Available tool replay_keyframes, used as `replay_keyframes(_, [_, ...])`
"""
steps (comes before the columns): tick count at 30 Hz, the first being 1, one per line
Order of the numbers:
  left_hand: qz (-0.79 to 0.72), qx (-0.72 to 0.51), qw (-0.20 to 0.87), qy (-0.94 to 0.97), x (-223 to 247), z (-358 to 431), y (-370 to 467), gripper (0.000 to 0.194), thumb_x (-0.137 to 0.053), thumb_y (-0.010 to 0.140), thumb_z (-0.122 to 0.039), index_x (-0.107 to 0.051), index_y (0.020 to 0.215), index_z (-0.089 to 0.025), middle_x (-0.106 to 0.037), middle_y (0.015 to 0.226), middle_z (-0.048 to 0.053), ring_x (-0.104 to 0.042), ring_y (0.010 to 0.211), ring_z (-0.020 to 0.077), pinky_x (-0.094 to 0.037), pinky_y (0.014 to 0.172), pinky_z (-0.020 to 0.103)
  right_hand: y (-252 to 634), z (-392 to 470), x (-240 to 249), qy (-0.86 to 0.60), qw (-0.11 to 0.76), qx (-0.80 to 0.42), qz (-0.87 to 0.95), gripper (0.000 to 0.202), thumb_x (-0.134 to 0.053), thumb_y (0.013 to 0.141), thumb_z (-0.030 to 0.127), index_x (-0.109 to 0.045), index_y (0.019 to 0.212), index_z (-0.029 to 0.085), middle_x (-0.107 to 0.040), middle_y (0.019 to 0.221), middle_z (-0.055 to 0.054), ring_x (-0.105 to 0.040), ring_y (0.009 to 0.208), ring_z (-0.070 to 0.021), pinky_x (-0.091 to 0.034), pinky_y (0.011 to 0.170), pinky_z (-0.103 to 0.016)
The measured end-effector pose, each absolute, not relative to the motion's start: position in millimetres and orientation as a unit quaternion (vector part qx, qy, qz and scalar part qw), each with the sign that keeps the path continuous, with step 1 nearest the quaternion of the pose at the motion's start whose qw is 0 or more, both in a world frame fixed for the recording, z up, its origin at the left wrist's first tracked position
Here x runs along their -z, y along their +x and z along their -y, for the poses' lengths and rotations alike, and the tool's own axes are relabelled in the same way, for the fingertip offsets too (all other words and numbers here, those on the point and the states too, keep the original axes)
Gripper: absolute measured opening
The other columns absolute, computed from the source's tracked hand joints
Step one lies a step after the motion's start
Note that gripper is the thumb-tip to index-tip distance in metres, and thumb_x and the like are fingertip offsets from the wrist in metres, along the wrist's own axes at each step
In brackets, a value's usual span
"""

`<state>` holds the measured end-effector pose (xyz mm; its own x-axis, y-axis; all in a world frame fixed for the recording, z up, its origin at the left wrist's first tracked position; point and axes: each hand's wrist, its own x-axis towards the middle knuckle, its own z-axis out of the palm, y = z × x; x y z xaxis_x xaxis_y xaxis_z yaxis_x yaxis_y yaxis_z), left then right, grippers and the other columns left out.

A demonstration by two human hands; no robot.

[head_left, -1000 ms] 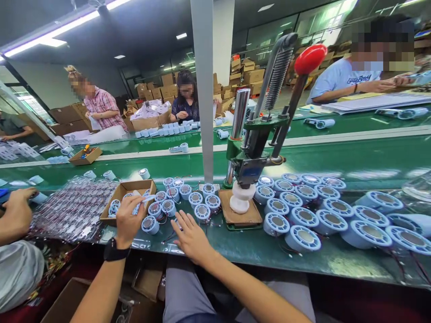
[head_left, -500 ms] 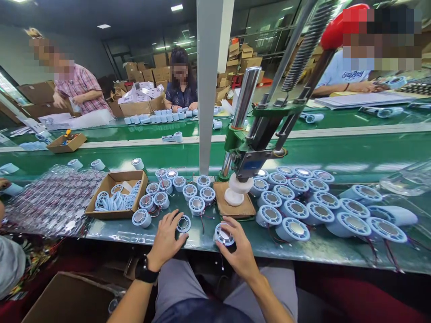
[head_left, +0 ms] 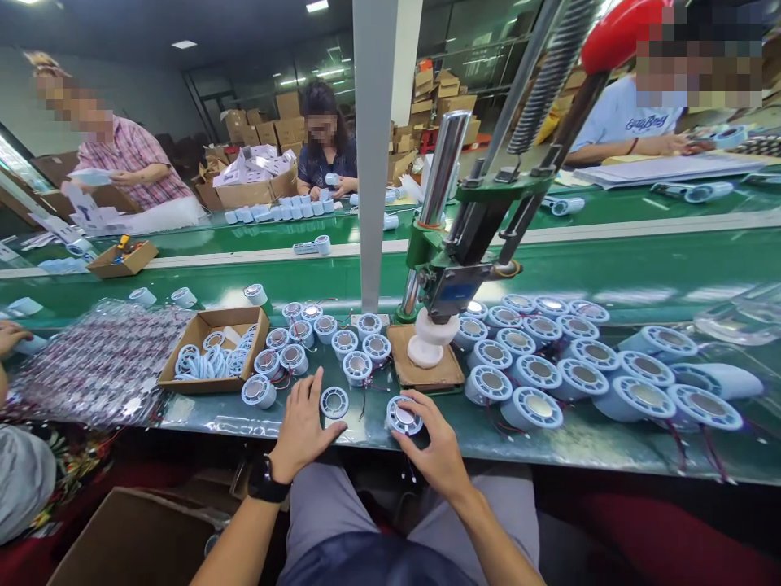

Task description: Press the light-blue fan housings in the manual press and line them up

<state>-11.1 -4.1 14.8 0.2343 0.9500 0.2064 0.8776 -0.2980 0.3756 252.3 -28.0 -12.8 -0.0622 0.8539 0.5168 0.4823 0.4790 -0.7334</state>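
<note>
My left hand (head_left: 305, 427) rests on the bench with its fingers spread and its thumb apart. Just right of those fingers a light-blue slotted ring (head_left: 334, 392) lies flat, with the dark bench top showing through its middle. Thumb and fingers of my right hand (head_left: 438, 448) curve around a light-blue round motor-like housing (head_left: 403, 416) with a silver disc on top; thin wires hang from it over the bench edge. Behind it stands a hand press (head_left: 455, 285), its white round head above a white cup (head_left: 425, 352) on a brown board.
Many similar housings (head_left: 534, 407) crowd the bench right of the press, and several more (head_left: 357, 368) stand left of it. A cardboard box (head_left: 211, 384) holds blue rings. Wrapped parts (head_left: 91, 366) lie farther left. Co-workers (head_left: 329, 150) sit or stand beyond the green conveyor (head_left: 293, 281).
My left hand has drawn slightly away from the ring, its fingers now straighter. The right hand keeps its hold on the housing. Across the conveyor, one co-worker has raised a blue part.
</note>
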Motion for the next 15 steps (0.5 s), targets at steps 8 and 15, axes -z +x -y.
replay_keyframes(8, [-0.533,-0.245,0.121,0.801,-18,2,-10,0.056,-0.061,0.087,-0.029,-0.047,0.141,-0.024,-0.061,0.131,0.011,-0.053,0.122,0.0296,-0.041,0.104,0.048,248,31,10,-0.476,0.492,-0.190,0.704,0.037,-0.063,0.085,0.023,-0.058,0.122,0.019,-0.061,0.129,-0.011,-0.059,0.121,-0.0221,-0.051,0.103,-0.037])
replay_keyframes(15, [-0.411,-0.318,0.177,0.836,-51,13,44,0.069,-0.061,0.086,-0.020,-0.031,0.148,-0.023,-0.056,0.138,0.011,-0.056,0.122,0.0251,-0.047,0.105,0.042,228,30,14,-0.511,0.494,-0.224,0.667,0.050,-0.061,0.081,0.019,-0.053,0.130,0.018,-0.063,0.126,-0.009,-0.063,0.115,-0.0210,-0.053,0.100,-0.035])
